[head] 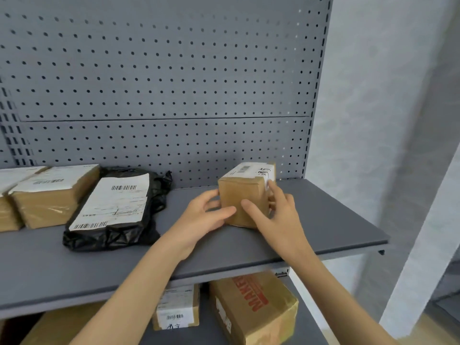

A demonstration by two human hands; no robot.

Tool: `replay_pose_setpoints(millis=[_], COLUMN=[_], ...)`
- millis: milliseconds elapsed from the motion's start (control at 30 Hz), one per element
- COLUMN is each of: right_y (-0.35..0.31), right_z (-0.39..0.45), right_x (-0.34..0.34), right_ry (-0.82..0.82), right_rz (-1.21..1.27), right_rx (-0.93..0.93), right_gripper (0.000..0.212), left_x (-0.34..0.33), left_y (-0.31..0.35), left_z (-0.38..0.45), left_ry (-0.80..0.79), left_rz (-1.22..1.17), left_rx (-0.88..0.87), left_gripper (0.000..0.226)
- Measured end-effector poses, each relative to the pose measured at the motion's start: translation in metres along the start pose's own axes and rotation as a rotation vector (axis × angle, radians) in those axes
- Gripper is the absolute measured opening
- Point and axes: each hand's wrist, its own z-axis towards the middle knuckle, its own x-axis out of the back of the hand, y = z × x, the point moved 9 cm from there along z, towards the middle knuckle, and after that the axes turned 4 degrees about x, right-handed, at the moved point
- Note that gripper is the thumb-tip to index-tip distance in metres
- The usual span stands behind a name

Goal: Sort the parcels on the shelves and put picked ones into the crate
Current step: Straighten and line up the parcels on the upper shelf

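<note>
A small brown cardboard parcel (242,192) with a white barcode label on top stands on the grey shelf (323,220), right of centre. My left hand (204,215) presses its near-left face, thumb across the front. My right hand (276,212) wraps its right side, index finger up at the label edge. Both hands grip the box, which rests on the shelf. Left of it lies a black plastic mailer (117,207) with a large white label. Further left sit two brown taped parcels (52,195). No crate is in view.
A grey pegboard back panel (161,83) rises behind the shelf. On the lower shelf are a small labelled box (178,307) and a larger brown box with red print (254,307). A pale wall (385,95) borders the right side.
</note>
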Motion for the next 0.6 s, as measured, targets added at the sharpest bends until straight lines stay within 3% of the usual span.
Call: replay_pose_setpoints(millis=[133, 333, 533, 600], right_y=[0.000, -0.013, -0.019, -0.018], right_z=[0.004, 0.016, 0.020, 0.018], right_x=[0.004, -0.003, -0.029, -0.036], right_ry=[-0.008, -0.064, -0.105, -0.082], right_rz=[0.191, 0.570, 0.614, 0.638], right_rx=[0.043, 0.125, 0.070, 0.020], right_gripper=[0.080, 0.063, 0.090, 0.086], left_x=[-0.008, 0.005, 0.015, 0.021], left_y=[0.019, 0.045, 0.054, 0.055], left_z=[-0.015, -0.039, -0.056, -0.058], left_ry=[0.029, 0.124, 0.145, 0.147], left_rz=[0.059, 0.176, 0.399, 0.467], left_rx=[-0.100, -0.301, -0.403, -0.421], left_gripper=[0.042, 0.037, 0.044, 0.046])
